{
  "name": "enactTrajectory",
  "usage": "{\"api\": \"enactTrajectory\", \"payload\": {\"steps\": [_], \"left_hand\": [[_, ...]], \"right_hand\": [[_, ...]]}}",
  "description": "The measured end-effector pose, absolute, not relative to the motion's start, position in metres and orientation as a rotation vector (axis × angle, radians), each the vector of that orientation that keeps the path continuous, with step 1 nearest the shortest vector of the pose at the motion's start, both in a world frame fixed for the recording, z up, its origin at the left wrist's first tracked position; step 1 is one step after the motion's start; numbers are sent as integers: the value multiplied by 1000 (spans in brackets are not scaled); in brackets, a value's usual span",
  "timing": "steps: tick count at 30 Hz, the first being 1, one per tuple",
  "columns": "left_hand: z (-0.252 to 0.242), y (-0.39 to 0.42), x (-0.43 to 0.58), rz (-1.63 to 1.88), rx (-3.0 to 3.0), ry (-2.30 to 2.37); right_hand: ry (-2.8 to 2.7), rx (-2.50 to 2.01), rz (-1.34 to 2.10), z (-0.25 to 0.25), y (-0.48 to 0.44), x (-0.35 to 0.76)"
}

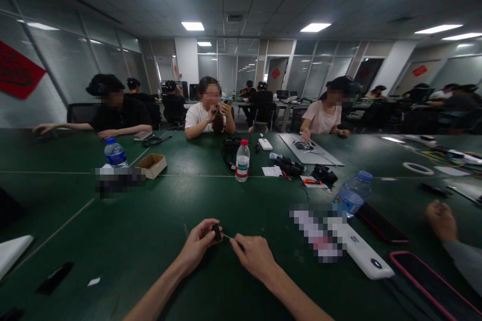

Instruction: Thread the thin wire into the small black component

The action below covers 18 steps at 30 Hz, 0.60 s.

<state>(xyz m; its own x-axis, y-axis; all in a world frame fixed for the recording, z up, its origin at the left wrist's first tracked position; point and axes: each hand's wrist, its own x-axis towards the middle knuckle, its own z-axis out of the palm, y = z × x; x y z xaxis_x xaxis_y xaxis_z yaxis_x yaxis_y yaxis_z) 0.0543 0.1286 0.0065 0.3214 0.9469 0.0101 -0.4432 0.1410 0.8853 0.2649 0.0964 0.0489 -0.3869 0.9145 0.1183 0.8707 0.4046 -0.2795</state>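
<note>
My left hand (199, 242) is closed on a small black block-shaped part (216, 232), held up between thumb and fingers above the green table. My right hand (256, 257) pinches a slim tool with a thin metal shaft (226, 236), which looks like a screwdriver; its handle is hidden inside the fingers. The tip of the shaft points left at the black part, close to its right side. Whether it touches cannot be made out. Both forearms reach in from the bottom edge.
Right of my hands lie a white power bank (367, 256), a phone in a dark red case (382, 223) and a tilted water bottle (354, 191). Ahead stand a red-capped bottle (242, 161) and a cardboard box (151, 166). A co-worker's hand (441, 220) rests at the right.
</note>
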Motion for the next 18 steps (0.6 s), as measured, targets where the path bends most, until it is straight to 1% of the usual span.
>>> {"api": "enactTrajectory", "payload": {"steps": [9, 18], "left_hand": [[3, 130, 54, 1125, 916, 663], [6, 129, 53, 1095, 913, 685]], "right_hand": [[-2497, -1529, 134, 50, 95, 264], [-2523, -1496, 206, 53, 95, 265]]}}
